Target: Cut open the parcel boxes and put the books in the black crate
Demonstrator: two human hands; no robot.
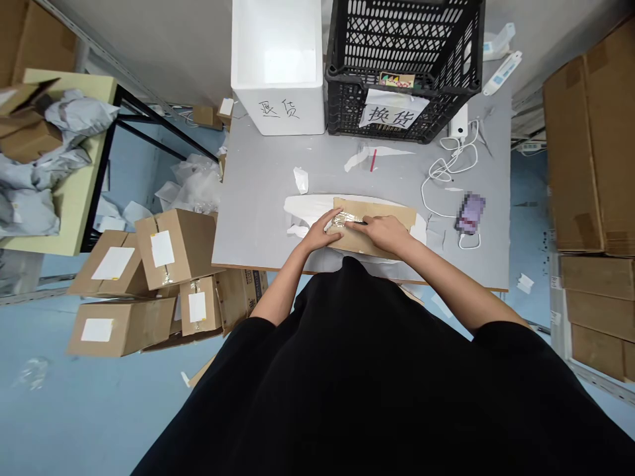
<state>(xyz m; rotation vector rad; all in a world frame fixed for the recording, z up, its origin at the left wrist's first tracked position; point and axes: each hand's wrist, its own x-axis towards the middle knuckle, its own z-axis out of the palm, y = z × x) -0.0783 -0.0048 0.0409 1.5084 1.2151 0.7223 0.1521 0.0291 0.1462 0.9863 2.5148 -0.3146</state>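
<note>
A brown cardboard package [399, 211] with shiny clear tape or film [348, 217] on its left part lies near the table's front edge. My left hand [320, 233] grips its left end, thumb and fingers apart on either side of the shiny part. From the right, my right hand [384, 233] reaches over the package, closed on a small dark thin tool [356, 223] that points left at the shiny part. Most of the tool is hidden in the fingers, so its kind is unclear. White sheet material [302, 206] lies under and behind the package.
A white bin [278, 109] and a black plastic crate [401, 135] stand at the table's back. A phone [470, 213] with a white cable [439, 173] lies right. Taped cartons [173, 248] are stacked on the floor at left; paper scraps [301, 180] lie on the table.
</note>
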